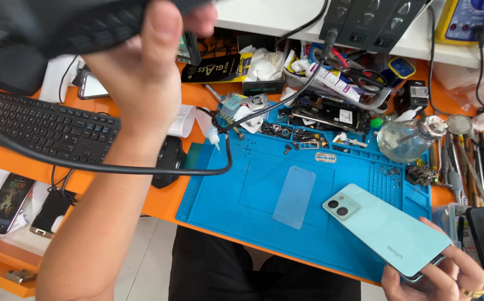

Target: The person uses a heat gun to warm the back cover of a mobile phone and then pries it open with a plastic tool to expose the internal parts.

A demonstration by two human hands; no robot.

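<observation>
**Two hands busy over a cluttered repair bench**

An orange workbench (pixel 152 209) is filling most of the view, and a blue work mat (pixel 359 259) is lying across its near edge. A black keyboard (pixel 46 125) is sitting on the bench to the left of the mat, with a black mouse (pixel 169 159) just beside it.

The left hand (pixel 141 67) is rising close to the camera, well above the bench, with its fingers clenched around a bulky black tool (pixel 69 25) at the top left of the view. The tool is blurred, so its exact kind is hard to tell. A black cable (pixel 141 169) is trailing from that side, looping across the keyboard and the mat's left edge, then climbing toward the grey box (pixel 373 19) on the white shelf at the back.

The right hand (pixel 437 276) is reaching in at the lower right, its fingers grasping a mint-green phone (pixel 389 226) by its lower end. The phone is lying back side up, tilted, over the right part of the mat, with its camera lenses pointing toward the mat's middle.

A clear glass bottle (pixel 406 139) is standing at the mat's far right corner. A clear screen film (pixel 294 196) is lying flat in the middle of the mat, just beside the phone. Two more phones (pixel 7 200) are resting on a lower shelf at the far left. Small dark parts and screws (pixel 303 139) are lying scattered along the mat's far edge, with hand tools (pixel 459 161) lined up to the right.
</observation>
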